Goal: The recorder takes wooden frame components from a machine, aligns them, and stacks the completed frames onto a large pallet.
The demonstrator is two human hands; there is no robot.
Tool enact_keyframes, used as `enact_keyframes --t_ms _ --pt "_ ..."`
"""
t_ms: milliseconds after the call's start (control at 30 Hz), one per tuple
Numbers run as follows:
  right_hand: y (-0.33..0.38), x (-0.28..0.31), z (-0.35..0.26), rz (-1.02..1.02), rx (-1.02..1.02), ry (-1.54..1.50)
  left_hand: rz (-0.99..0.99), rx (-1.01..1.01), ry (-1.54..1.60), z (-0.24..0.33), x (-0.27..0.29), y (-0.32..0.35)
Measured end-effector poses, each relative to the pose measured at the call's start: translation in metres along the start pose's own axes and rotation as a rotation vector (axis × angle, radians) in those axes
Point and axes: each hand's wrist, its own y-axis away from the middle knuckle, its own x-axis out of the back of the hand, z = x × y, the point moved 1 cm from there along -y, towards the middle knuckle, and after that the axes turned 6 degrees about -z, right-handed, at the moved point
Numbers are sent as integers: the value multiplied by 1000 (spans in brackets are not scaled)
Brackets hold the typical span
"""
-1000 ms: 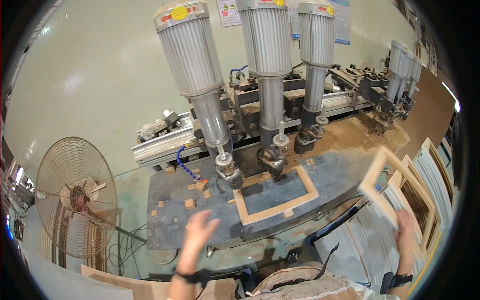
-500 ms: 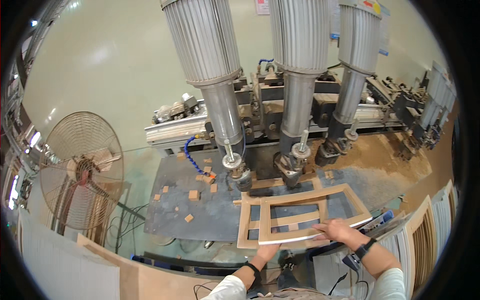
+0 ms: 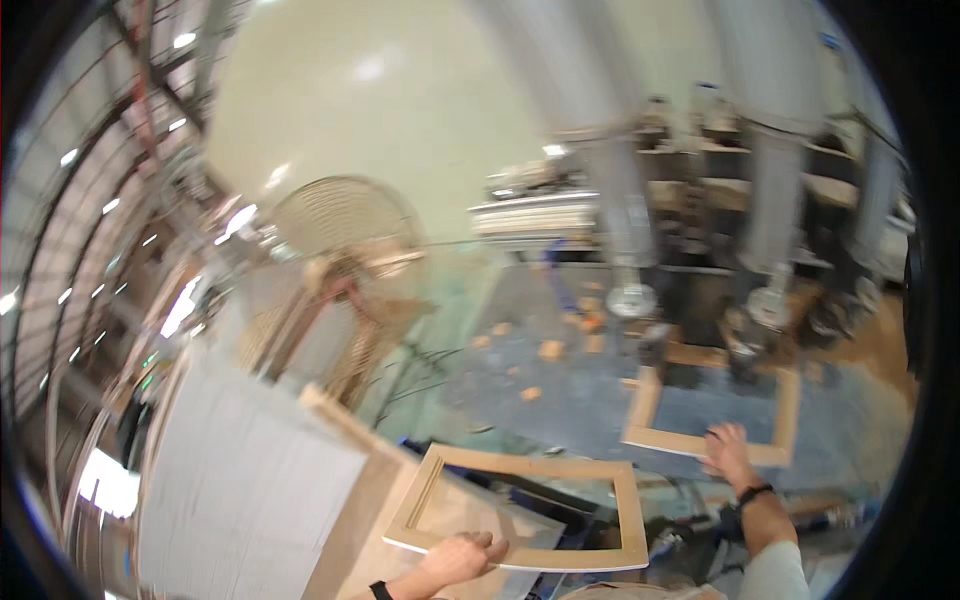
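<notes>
My left hand (image 3: 462,560) is closed on the near rail of a light wooden frame (image 3: 628,500) with a pale front edge. That frame is held off the table's near left side, tilted, above a wooden panel. A second wooden frame (image 3: 787,410) lies on the dark grey machine table (image 3: 590,400), its far rail by the machine's spindle heads. My right hand (image 3: 730,452) is on this frame's near rail, fingers bent over its inner edge. Motion blurs the finger detail.
Large grey motors (image 3: 625,200) with spindle heads (image 3: 632,300) stand over the table. Small wooden offcuts (image 3: 551,350) lie on its left part. A caged fan (image 3: 345,270) stands to the left, behind a stack of pale panels (image 3: 240,470). Sawdust (image 3: 885,335) covers the table's right side.
My view has turned left. The upper wooden frame has moved left off the table in my left hand. My right hand has let go of it and moved onto the frame beneath.
</notes>
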Motion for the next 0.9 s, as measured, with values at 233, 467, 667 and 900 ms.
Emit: enact_keyframes --t_ms 233,467,667,900 --pt "35 -15 4 32 -147 36 383 646 -467 -58 110 192" --pt "-9 47 -68 -446 -386 331 678 1094 -788 -159 206 387" --pt "-6 72 -93 -361 -425 136 654 1301 -714 -256 199 457" --pt "91 17 57 88 -329 83 736 1277 -654 -299 215 449"
